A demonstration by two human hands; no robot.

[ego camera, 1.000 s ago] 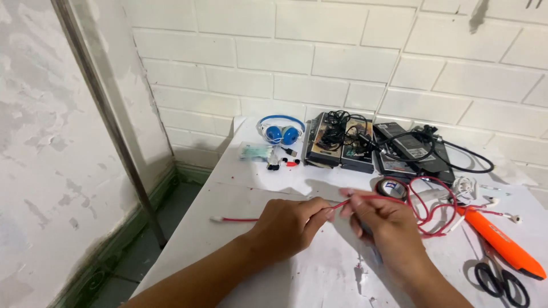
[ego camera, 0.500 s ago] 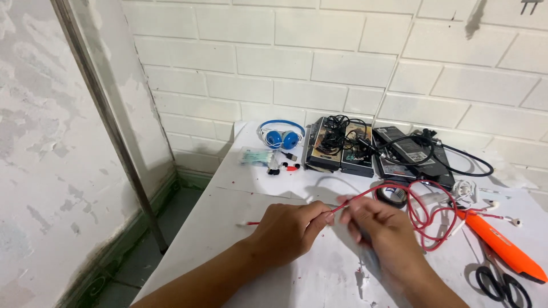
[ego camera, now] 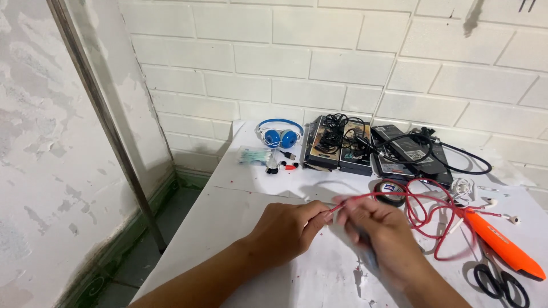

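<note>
My left hand (ego camera: 288, 231) and my right hand (ego camera: 379, 234) meet over the middle of a white table (ego camera: 251, 191). Both pinch the same thin red cable (ego camera: 425, 214), fingertips nearly touching around its end. The cable runs right from my fingers in loose loops across the table, passing over a roll of black tape (ego camera: 394, 191). My right hand is blurred, so what else lies in its palm cannot be made out.
Blue headphones (ego camera: 279, 134), small plugs and a packet lie at the back left. Black boxes with tangled black cords (ego camera: 365, 148) sit by the brick wall. An orange tool (ego camera: 502, 245), black scissors (ego camera: 496, 279) and white earbuds (ego camera: 471, 185) lie at the right.
The red cable's free end, earlier stretched out to the left of my left hand, has been drawn in to my fingers. My hands have come closer together.
</note>
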